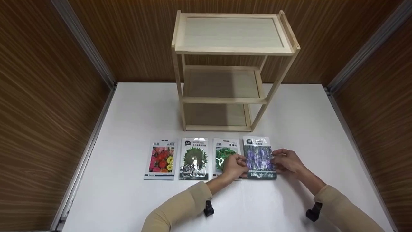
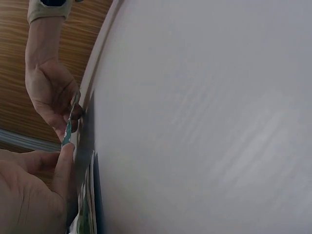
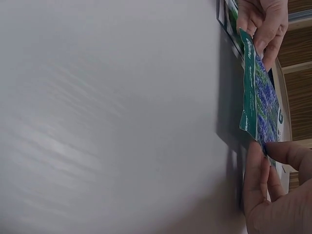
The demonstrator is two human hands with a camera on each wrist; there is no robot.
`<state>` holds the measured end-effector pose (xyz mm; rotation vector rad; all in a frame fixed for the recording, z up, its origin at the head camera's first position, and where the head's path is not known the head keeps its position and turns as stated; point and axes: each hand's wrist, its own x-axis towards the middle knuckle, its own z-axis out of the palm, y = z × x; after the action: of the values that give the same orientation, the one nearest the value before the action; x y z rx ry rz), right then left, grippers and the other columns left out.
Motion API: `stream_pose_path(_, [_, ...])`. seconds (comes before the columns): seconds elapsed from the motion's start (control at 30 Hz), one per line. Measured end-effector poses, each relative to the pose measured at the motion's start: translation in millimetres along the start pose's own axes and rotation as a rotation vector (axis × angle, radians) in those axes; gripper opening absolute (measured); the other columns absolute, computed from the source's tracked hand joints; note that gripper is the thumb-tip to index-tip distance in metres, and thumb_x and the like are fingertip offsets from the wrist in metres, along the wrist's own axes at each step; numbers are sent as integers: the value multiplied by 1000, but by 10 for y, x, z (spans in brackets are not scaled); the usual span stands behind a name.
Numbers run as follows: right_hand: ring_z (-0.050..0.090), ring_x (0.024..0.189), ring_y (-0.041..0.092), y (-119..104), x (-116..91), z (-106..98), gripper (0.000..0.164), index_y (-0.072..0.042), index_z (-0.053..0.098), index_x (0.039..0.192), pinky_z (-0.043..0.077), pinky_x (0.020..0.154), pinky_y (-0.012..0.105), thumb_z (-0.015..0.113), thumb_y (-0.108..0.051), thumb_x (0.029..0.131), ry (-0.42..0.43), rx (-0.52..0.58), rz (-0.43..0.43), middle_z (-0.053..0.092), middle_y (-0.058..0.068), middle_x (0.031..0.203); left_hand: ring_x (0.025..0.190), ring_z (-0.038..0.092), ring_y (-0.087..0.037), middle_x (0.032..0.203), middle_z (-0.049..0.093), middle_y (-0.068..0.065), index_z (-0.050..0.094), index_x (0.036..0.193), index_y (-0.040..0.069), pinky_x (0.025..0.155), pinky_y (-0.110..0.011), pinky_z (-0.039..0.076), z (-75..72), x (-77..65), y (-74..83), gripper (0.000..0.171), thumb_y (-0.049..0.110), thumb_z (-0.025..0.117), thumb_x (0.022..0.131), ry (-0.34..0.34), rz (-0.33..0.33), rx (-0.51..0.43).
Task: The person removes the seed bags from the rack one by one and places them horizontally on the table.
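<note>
A seed packet with purple flowers and a dark green bottom band (image 1: 258, 158) is pinched by its side edges between my two hands. My left hand (image 1: 234, 168) grips its left edge, and my right hand (image 1: 288, 162) its right edge. In the right wrist view the flower packet (image 3: 262, 92) is raised off the white surface, casting a shadow below. Just left of it lies a packet with green leaves (image 1: 223, 156), partly hidden by my left hand. Further left lie a packet with a round green plant (image 1: 194, 159) and one with red and yellow flowers (image 1: 161, 160).
Behind the packets stands a three-tier pale wooden shelf (image 1: 236, 51). Everything is on a white table (image 1: 128, 122), enclosed by brown wood-grain panels (image 1: 45, 96) at the back and both sides.
</note>
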<state>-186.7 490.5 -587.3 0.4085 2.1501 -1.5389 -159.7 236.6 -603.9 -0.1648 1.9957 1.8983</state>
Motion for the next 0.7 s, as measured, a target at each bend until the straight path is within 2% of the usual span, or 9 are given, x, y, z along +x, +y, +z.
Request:
stream_pose_path(0.2, [68,71,10,7,13,17,50,5,56,135,62,60,24,74,-10,91,11,-21,-9,74,-6,86,59,66,-10,90,71,-6,70,118,-3,57,-27,67,-8,0,-21,39,-14,75,81,0,2,16])
stream_pose_path(0.4, [68,73,12,3,19,57,50,6,56,134,63,60,25,74,-8,90,20,-50,-19,72,-3,88,57,68,-11,91,74,-10,71,118,-4,55,-26,66,-26,0,-34,40,-15,72,79,13,27,67])
stream_pose_path(0.7, [67,71,12,-3,3,100,47,9,59,130,61,57,24,76,-7,89,70,-124,-49,70,1,88,54,64,-9,88,73,-10,68,118,-7,53,-25,65,-30,12,-56,40,-16,72,79,-6,43,50])
